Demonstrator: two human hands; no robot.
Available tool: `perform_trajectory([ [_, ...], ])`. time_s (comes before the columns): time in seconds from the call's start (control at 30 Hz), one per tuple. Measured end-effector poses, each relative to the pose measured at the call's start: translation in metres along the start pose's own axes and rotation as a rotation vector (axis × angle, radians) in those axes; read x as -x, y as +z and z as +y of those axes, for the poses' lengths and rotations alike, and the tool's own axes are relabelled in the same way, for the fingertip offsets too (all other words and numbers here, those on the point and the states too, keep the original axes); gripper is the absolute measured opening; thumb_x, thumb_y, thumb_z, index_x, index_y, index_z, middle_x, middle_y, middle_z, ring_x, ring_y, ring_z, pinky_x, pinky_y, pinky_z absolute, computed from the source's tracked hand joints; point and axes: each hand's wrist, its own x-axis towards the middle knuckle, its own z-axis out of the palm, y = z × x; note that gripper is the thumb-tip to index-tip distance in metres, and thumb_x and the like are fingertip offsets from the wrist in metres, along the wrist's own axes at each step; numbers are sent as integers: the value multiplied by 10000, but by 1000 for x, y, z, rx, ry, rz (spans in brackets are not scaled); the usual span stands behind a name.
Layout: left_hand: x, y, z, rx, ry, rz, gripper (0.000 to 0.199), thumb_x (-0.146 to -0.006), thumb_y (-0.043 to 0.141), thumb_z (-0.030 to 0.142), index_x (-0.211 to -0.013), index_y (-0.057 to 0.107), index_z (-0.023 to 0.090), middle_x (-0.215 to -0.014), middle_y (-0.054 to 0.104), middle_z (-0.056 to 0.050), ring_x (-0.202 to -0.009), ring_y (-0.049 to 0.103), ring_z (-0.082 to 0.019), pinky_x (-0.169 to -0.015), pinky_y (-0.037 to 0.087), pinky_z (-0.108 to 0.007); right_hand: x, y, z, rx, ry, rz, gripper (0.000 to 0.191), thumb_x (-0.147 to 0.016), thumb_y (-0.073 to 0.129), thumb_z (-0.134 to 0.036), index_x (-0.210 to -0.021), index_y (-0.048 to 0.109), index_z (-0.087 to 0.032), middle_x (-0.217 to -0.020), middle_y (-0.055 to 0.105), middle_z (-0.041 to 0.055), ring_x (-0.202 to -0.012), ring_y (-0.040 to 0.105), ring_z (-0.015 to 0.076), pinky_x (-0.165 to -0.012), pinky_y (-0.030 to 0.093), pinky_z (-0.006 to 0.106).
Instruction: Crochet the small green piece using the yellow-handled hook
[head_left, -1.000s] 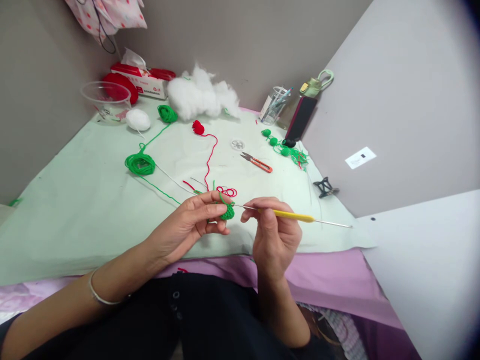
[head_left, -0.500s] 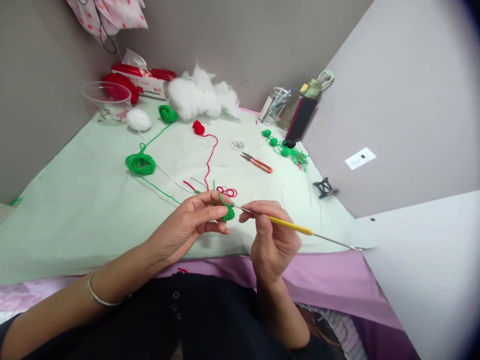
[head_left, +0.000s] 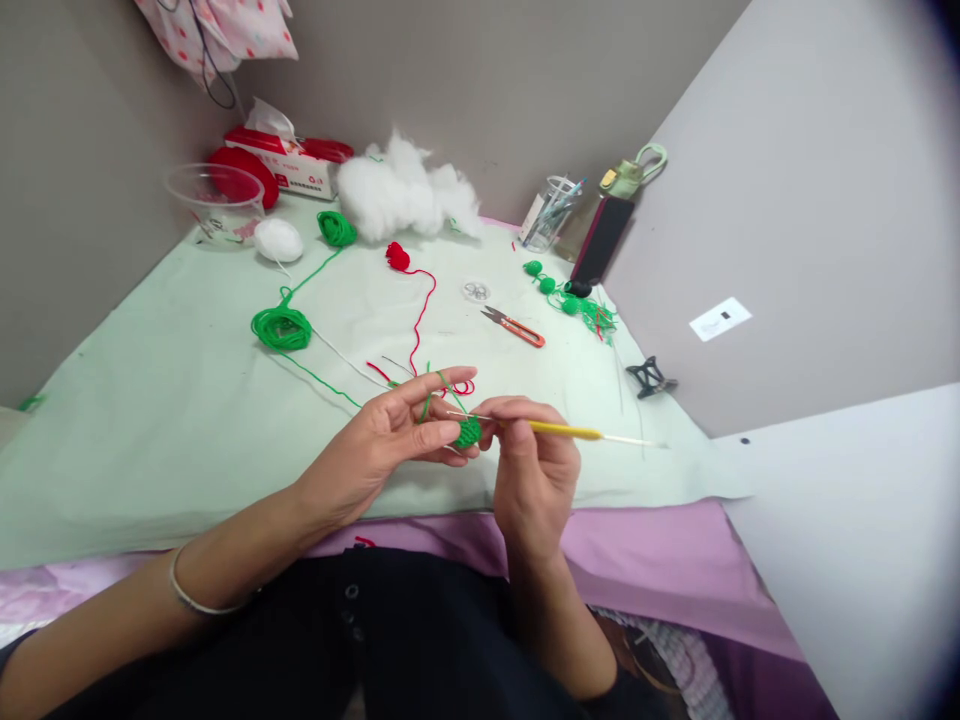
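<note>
My left hand [head_left: 405, 425] pinches a small green crochet piece [head_left: 469, 432] between thumb and fingers. Green yarn [head_left: 452, 392] runs from the piece up over the raised index finger. A crochet hook with a yellow handle [head_left: 566, 430] lies in my right hand [head_left: 536, 465], gripped like a pen. Its thin metal tip is at the top of the green piece, over the left fingers. Behind the fingers a loop of red yarn [head_left: 463, 388] is partly hidden. The green strand on the table leads back to a loose green yarn coil [head_left: 281, 327].
White stuffing [head_left: 405, 190] lies at the back beside a tissue box [head_left: 289, 165] and a clear plastic tub [head_left: 217, 205]. Orange thread snips [head_left: 514, 327] rest mid-table. Small green crocheted balls [head_left: 547, 285], a pen cup [head_left: 551, 213] and a phone [head_left: 602, 238] are at right.
My right hand has moved left toward the green piece, and the hook has swung flatter, its tip now farther left. My left index finger has straightened and lifted, stretching the green yarn.
</note>
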Motion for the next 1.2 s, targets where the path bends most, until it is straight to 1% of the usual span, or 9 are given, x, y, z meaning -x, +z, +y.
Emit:
perform_trajectory([
  [0.13, 0, 0, 2, -5, 13, 14, 451, -826, 857, 213, -1267, 769, 230, -894, 667, -1, -835, 687, -155, -770, 618, -285, -7, 1, 1, -144, 152, 30, 199, -999, 629, -413, -916, 683, -240, -822, 736, 6, -598, 584, 111, -584, 499, 269],
  [0.33, 0, -3, 0, -67, 58, 22, 423, -820, 856, 210, -1236, 793, 254, -910, 632, -2, -859, 638, -144, -766, 600, -261, -9, -3, -2, -135, 152, -25, 221, -1035, 568, -411, -927, 651, -236, -818, 749, 8, -599, 620, 116, -586, 511, 268],
  [0.47, 3, -6, -1, -206, 118, 53, 435, -838, 851, 231, -1265, 784, 276, -907, 633, 12, -806, 645, -125, -805, 575, -262, -3, -8, -10, 65, 2, -81, 197, -1068, 509, -290, -1027, 700, -259, -936, 768, 19, -696, 687, 128, -676, 577, 301],
  [0.6, 5, -4, -4, -314, 189, 166, 476, -827, 860, 202, -1289, 764, 258, -885, 635, 17, -832, 624, -117, -792, 545, -216, 6, -11, -3, 417, -289, -184, 273, -1028, 539, -158, -1178, 717, -300, -1030, 777, 45, -895, 740, 181, -796, 618, 359],
  [0.73, 3, 0, -6, -122, 72, 140, 602, -811, 868, 218, -1384, 683, 241, -846, 622, 37, -516, 447, -34, -470, 419, -164, 12, -9, 14, 631, -493, -149, 383, -957, 662, -139, -1238, 738, -388, -1125, 763, 55, -1008, 737, 217, -822, 631, 379],
  [0.83, 0, -1, 0, 59, -109, 68, 513, -819, 862, 228, -1309, 721, 173, -697, 528, 72, -419, 255, 8, -361, 244, -132, 9, -5, 14, 475, -412, -60, 301, -984, 634, -167, -1173, 769, -358, -1043, 754, 53, -917, 727, 194, -785, 619, 371],
  [0.9, 0, -2, 5, 102, -108, 60, 419, -818, 861, 198, -1224, 768, 152, -623, 451, 95, -414, 232, 19, -368, 230, -107, 4, -3, 7, 242, -235, 25, 256, -1031, 561, -184, -1112, 770, -309, -926, 731, 35, -772, 692, 156, -696, 590, 336],
  [1.0, 0, -2, 8, 72, -69, 56, 383, -824, 853, 188, -1201, 794, 213, -813, 577, 47, -412, 294, 47, -366, 247, -105, -5, 1, -1, 9, -98, 14, 206, -1043, 566, -237, -1018, 767, -275, -900, 727, 20, -706, 657, 133, -630, 558, 304],
  [1.2, 0, -1, 1, -132, 90, 102, 359, -834, 863, 225, -1189, 816, 261, -948, 649, 17, -511, 495, 9, -446, 409, -115, -4, 4, 2, 231, -217, -66, 251, -1027, 581, -163, -1135, 771, -286, -968, 789, 23, -803, 722, 148, -712, 614, 311],
])
